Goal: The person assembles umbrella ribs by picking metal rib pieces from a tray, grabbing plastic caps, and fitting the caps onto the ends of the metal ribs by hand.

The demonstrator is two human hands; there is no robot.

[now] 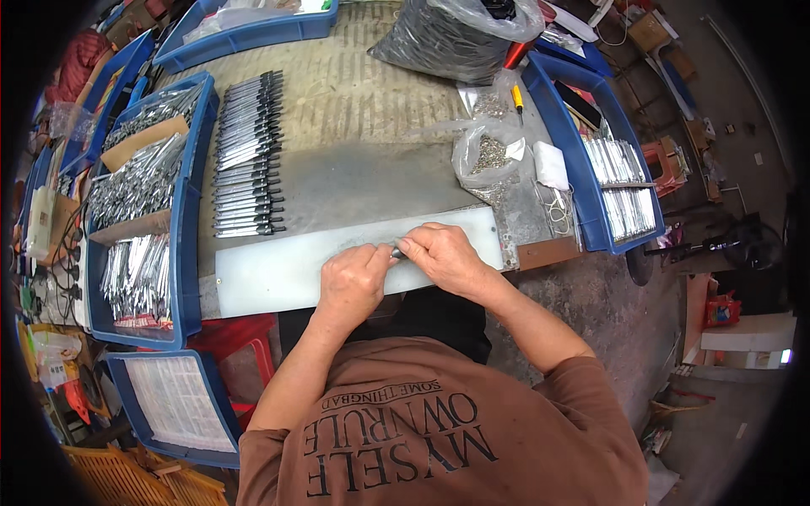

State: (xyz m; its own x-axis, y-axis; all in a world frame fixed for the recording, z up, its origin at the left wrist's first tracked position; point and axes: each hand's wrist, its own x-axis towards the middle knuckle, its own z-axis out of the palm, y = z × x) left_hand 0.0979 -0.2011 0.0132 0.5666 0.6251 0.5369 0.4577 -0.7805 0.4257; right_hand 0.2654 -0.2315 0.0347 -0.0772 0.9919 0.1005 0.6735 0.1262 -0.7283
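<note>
Above the white board [261,282] at the table's near edge, my two hands meet with fingers closed. A small dark metal part [397,253] shows between them; most of it is hidden by the fingers. My right hand [443,257] pinches it, thumb on top. Close against it from the other side, my left hand [353,280] is curled around it. Left of centre lies a column of slim silver rods with dark ends [245,160], set side by side.
On the left, a blue crate [192,185] holds many silver metal strips. Another blue crate [620,244] with stacked rods stands right. Nearby are a clear bag of small metal pieces [492,156], a yellow-handled screwdriver [517,97] and a large dark plastic bag [447,42].
</note>
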